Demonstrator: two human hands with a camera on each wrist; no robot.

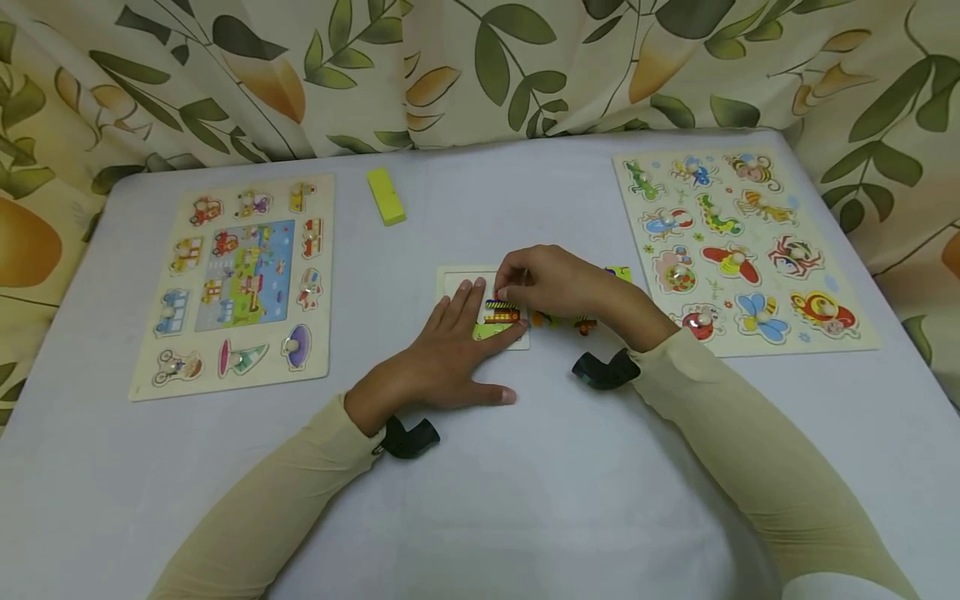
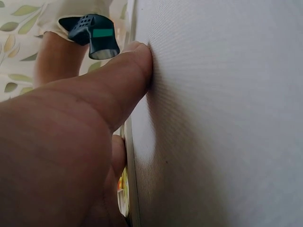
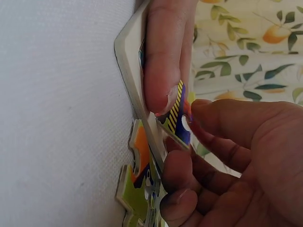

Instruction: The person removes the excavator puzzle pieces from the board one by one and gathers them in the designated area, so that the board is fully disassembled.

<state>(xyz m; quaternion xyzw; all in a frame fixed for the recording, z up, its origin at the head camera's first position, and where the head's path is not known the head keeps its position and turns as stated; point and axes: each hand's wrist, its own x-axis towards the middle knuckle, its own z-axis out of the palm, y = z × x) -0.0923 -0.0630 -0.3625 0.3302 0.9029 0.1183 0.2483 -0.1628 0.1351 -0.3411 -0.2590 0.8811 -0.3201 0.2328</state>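
Note:
A small white puzzle tray (image 1: 448,277) lies flat mid-table, partly covered by both hands. My left hand (image 1: 457,354) rests across it with fingers straight, the thumb spread onto the cloth. Inside the tray sits a jigsaw section (image 1: 501,317) with red and green printing. My right hand (image 1: 558,283) pinches a jigsaw piece (image 3: 176,113) with yellow-and-black stripes and purple, tilted at the tray, by the left fingertips. Loose jigsaw pieces (image 3: 135,194) in green and orange lie beside the tray, partly under the right hand.
A peg puzzle board with vehicles (image 1: 161,358) lies at the left, and one with insects (image 1: 787,337) at the right. Near the back is a yellow block (image 1: 386,197). A leaf-patterned curtain (image 1: 480,75) hangs along the table's far edge.

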